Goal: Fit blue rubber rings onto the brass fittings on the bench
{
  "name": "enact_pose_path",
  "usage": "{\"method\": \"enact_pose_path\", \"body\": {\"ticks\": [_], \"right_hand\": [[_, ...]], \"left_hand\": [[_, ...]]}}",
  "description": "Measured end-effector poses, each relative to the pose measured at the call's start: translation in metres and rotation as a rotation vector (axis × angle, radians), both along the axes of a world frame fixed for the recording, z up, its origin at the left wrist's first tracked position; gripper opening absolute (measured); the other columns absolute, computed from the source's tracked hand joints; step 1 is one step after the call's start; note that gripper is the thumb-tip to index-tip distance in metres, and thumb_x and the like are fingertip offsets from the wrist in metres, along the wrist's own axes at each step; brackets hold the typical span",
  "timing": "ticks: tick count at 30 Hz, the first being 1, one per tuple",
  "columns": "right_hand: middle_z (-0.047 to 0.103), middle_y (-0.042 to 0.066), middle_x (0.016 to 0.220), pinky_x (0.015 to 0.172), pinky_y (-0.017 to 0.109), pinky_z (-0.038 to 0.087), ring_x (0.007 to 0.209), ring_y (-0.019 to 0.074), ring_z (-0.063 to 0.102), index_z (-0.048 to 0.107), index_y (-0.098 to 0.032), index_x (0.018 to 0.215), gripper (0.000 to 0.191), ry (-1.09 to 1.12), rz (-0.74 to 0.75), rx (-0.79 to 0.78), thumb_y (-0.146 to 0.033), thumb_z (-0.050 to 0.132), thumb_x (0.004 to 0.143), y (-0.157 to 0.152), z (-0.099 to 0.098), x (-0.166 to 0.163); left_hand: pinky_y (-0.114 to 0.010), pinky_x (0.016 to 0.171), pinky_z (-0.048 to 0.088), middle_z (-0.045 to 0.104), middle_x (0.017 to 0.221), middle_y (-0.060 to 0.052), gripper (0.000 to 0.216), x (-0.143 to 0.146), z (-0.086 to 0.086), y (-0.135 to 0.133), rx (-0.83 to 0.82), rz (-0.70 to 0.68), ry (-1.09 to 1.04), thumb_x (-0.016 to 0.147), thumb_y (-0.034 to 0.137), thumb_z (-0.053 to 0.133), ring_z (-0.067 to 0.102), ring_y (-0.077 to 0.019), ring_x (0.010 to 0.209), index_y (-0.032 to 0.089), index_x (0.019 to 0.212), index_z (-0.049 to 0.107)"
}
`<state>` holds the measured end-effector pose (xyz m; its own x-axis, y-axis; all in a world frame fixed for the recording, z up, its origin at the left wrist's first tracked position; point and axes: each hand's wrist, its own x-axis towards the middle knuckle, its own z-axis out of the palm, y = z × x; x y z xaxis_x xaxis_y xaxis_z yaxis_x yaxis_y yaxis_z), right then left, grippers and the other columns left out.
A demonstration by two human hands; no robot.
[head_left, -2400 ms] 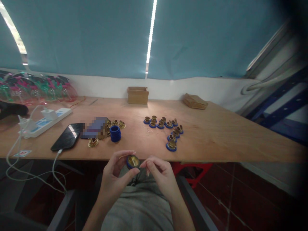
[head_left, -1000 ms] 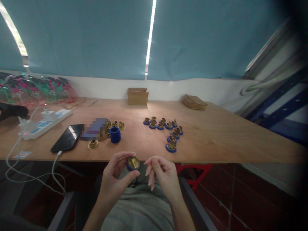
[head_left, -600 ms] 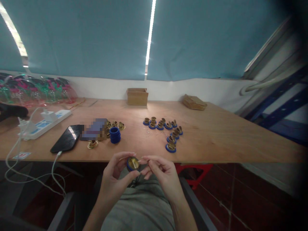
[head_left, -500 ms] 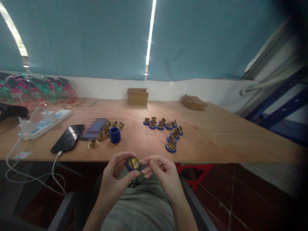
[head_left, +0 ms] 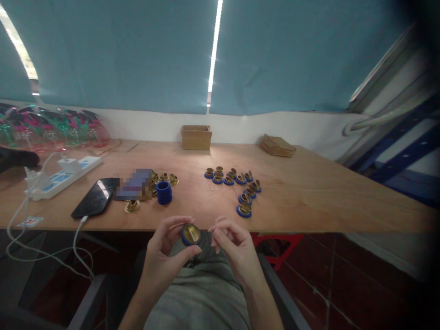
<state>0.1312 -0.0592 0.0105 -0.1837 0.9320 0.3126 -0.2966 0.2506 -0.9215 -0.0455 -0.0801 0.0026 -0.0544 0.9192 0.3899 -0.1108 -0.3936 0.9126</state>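
Note:
My left hand (head_left: 168, 250) grips a round brass fitting with a blue ring (head_left: 191, 234) by its rim, thumb below and fingers above, over my lap in front of the table edge. Just right of it, apart from the fitting, my right hand (head_left: 233, 243) has its thumb and fingertips pinched together. Whatever may be between those fingertips is too small to make out. On the table, several brass fittings seated on blue rings (head_left: 244, 210) stand in a bent row to the right. A stack of blue rings (head_left: 164, 193) and loose brass fittings (head_left: 132, 206) lie to the left.
A black phone (head_left: 95, 198) with a white cable lies beside a blurred patch. Behind it is a white power strip (head_left: 74, 172). A small cardboard box (head_left: 196, 138) and a brown paper packet (head_left: 277, 145) sit at the back; wrapped coloured bottles (head_left: 51, 130) stand far left.
My right hand has drawn back slightly to the right, so its fingertips are now apart from the fitting. My left hand keeps its hold, the fitting turned slightly more toward me.

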Motion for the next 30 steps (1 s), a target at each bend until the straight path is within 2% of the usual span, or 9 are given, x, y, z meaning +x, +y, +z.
{"method": "enact_pose_path", "body": {"ticks": [4,7,12,17,21,26,30], "right_hand": [[0.065,0.002,0.085,0.058,0.022,0.046,0.067,0.0114,0.060,0.072,-0.021,0.085,0.010,0.066,0.046,-0.021,-0.028,0.067,0.090,-0.001,0.003,0.000],[0.066,0.002,0.080,0.062,0.023,0.047,0.069,0.0132,0.061,0.071,-0.020,0.084,0.012,0.072,0.050,-0.045,-0.028,0.066,0.090,-0.003,0.005,-0.002],[0.061,-0.001,0.067,0.057,0.022,0.042,0.061,0.0111,0.054,0.068,-0.019,0.079,0.014,0.128,0.046,-0.110,-0.029,0.067,0.089,-0.004,0.005,-0.005],[0.058,-0.002,0.066,0.052,0.019,0.039,0.056,0.0088,0.051,0.066,-0.017,0.074,0.018,0.262,0.081,-0.223,-0.031,0.070,0.085,-0.005,0.004,-0.011],[0.055,-0.002,0.063,0.048,0.018,0.036,0.051,0.0079,0.048,0.065,-0.017,0.074,0.020,0.291,0.091,-0.287,-0.033,0.070,0.084,-0.006,0.002,-0.016],[0.054,-0.003,0.061,0.046,0.019,0.033,0.049,0.0073,0.044,0.066,-0.016,0.070,0.021,0.287,0.103,-0.321,-0.033,0.073,0.081,-0.006,-0.001,-0.023],[0.055,-0.003,0.058,0.042,0.019,0.024,0.044,0.0052,0.036,0.069,-0.016,0.071,0.020,0.269,0.098,-0.315,-0.033,0.075,0.078,-0.005,-0.004,-0.027]], "left_hand": [[-0.030,0.098,0.054,0.070,0.119,-0.005,0.057,-0.001,-0.003,0.000,-0.004,0.029,0.000,0.068,0.008,0.083,0.066,-0.0221,0.113,0.026,0.117,0.059],[-0.032,0.100,0.053,0.067,0.125,-0.006,0.062,-0.001,-0.004,-0.001,-0.027,0.046,0.026,0.069,0.010,0.083,0.063,-0.0228,0.118,0.027,0.123,0.059],[-0.032,0.098,0.054,0.060,0.131,-0.010,0.047,0.000,0.000,-0.002,0.025,0.099,0.129,0.070,0.015,0.082,0.058,-0.0266,0.124,0.023,0.114,0.068],[-0.033,0.099,0.053,0.066,0.123,-0.008,0.045,0.002,0.000,-0.003,0.063,0.128,0.179,0.070,0.013,0.082,0.064,-0.0241,0.116,0.023,0.110,0.066],[-0.031,0.092,0.056,0.071,0.111,-0.005,0.044,0.003,-0.002,-0.004,0.052,0.109,0.213,0.071,0.011,0.080,0.068,-0.0214,0.105,0.024,0.110,0.064],[-0.028,0.089,0.055,0.069,0.108,-0.004,0.043,0.005,-0.002,-0.004,0.104,0.105,0.226,0.070,0.005,0.079,0.068,-0.0199,0.103,0.024,0.105,0.062],[-0.028,0.085,0.055,0.066,0.107,-0.004,0.040,0.006,-0.003,-0.004,0.132,0.096,0.258,0.070,0.005,0.078,0.068,-0.0190,0.098,0.023,0.101,0.060]]}}
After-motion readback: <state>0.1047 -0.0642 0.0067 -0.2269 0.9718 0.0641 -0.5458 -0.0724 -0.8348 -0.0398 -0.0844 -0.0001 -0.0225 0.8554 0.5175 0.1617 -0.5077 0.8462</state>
